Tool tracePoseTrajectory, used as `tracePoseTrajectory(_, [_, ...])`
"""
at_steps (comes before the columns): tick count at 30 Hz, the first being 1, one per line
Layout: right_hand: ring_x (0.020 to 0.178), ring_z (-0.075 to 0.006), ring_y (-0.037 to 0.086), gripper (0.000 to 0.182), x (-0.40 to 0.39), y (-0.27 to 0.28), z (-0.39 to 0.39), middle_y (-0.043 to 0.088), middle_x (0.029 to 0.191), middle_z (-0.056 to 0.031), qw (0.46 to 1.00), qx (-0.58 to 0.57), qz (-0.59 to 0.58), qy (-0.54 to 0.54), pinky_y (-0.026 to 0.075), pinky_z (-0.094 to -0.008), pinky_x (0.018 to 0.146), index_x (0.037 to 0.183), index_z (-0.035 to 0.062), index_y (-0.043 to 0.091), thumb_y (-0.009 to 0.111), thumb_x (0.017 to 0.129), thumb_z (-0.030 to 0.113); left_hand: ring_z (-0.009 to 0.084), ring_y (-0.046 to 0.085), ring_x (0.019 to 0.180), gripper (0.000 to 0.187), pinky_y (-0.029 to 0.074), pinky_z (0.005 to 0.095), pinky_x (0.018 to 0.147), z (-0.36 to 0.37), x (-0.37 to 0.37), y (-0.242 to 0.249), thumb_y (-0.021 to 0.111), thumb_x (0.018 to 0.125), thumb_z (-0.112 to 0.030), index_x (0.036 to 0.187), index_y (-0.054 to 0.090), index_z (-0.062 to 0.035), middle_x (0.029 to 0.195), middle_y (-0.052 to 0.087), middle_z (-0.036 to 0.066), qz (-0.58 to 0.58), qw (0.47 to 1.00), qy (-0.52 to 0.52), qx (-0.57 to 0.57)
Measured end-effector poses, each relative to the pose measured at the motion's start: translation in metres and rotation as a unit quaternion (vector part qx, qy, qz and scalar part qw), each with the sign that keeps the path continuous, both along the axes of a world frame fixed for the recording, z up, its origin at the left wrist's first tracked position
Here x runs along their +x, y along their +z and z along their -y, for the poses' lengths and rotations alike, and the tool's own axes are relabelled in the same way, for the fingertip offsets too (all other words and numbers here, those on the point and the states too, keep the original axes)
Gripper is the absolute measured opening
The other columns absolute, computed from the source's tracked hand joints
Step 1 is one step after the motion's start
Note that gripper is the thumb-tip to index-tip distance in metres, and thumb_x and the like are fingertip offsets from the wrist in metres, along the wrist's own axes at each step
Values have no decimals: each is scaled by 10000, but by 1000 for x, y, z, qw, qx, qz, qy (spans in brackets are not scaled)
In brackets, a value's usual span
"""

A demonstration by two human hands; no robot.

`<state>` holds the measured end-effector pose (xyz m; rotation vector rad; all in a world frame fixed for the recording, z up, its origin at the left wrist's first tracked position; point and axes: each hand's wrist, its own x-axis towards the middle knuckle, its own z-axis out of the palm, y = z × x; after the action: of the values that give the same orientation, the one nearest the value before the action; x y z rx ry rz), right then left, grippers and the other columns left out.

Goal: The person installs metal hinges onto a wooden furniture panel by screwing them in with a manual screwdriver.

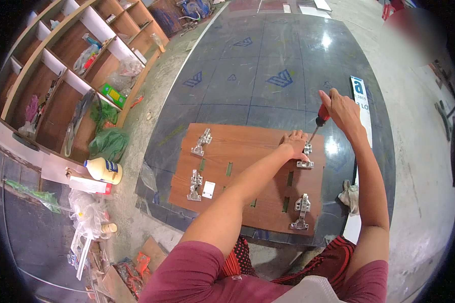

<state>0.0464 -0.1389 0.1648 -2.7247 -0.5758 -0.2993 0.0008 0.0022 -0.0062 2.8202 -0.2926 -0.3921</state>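
My right hand [343,112] is closed around the red and black handle of a screwdriver [321,117]. Its shaft slants down to a metal cabinet hinge [305,163] near the right edge of a brown wooden board [242,139]. On that same hinge my left hand [293,145] steadies the metal, thumb at its lower part and fingers beside its upper end, covering some of it. Three more cabinet hinges lie on the board: upper left [201,142], lower left [195,185] and lower right [301,212]. A small white card [208,190] is beside the lower left one.
The board rests on a dark, shiny sheet-covered table [222,96]. A white printed strip [360,101] and a crumpled cloth [349,197] lie at its right. Shelving [81,20] with bags stands at left, near a yellowish bottle [103,170].
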Motion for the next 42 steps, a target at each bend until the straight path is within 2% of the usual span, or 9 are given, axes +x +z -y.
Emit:
tracePoseTrajectory(8, [908,-295,606,252,-3,29,35,604,998,-179,980,40,-129,145,455,-380,779,1050,33,512,578,815,95,316,365,1260,946,357,560,972,0,0,-4,810,574,-502,1288,393,-42,1294,411,134,29,1000,-4,12])
tracePoseTrajectory(12, [864,-346,614,224,-3,29,36,638,925,-196,968,100,-151,171,458,-402,741,956,13,553,628,811,167,314,363,1262,950,351,564,979,2,0,2,812,569,-502,1290,393,-47,1291,412,133,2,1000,-3,12])
tracePoseTrajectory(17, [701,-350,626,292,-13,32,21,641,736,-177,999,-44,-21,20,457,-419,603,824,25,555,635,830,306,313,348,1269,949,334,563,993,2,-1,3,813,568,-503,1289,395,-49,1293,409,132,6,1000,8,5])
tracePoseTrajectory(25, [728,-344,609,233,-8,30,30,622,723,-155,979,70,-81,172,439,-414,645,916,41,548,633,807,229,348,348,1260,950,318,575,985,2,-1,1,825,566,-438,1298,382,-25,1304,398,161,5,1000,20,-21])
tracePoseTrajectory(29, [659,-307,614,283,-10,26,16,622,688,-133,998,-45,-29,16,426,-406,596,900,66,558,582,864,346,336,348,1258,913,338,560,962,-1,-5,1,824,565,-444,1268,416,-29,1287,415,148,17,999,21,-25])
tracePoseTrajectory(35, [671,-298,616,292,-10,15,10,630,727,-131,998,-28,-49,27,432,-401,600,913,89,553,567,875,378,314,363,1244,921,359,539,946,-3,-4,-2,812,549,-491,1255,435,-37,1270,430,135,25,1000,10,-4])
tracePoseTrajectory(39, [743,-304,642,384,18,-5,19,658,751,-119,991,3,-69,116,467,-399,660,872,67,581,538,876,448,294,425,1193,791,359,438,987,-8,7,-17,750,545,-565,1168,565,-114,1167,549,128,57,997,-44,-15])
tracePoseTrajectory(40, [750,-320,637,385,13,-3,18,658,751,-117,993,1,-67,95,464,-410,659,867,70,588,542,870,452,281,451,1171,734,357,399,992,-12,7,-42,763,555,-532,1131,587,-112,1112,584,128,163,982,-83,-42])
tracePoseTrajectory(42, [730,-319,637,336,14,-7,29,660,757,-102,993,-12,3,114,462,-410,634,879,89,614,545,872,418,334,379,1237,864,285,555,997,-9,0,-3,754,557,-588,1246,505,-130,1290,462,145,14,1000,-21,-7])
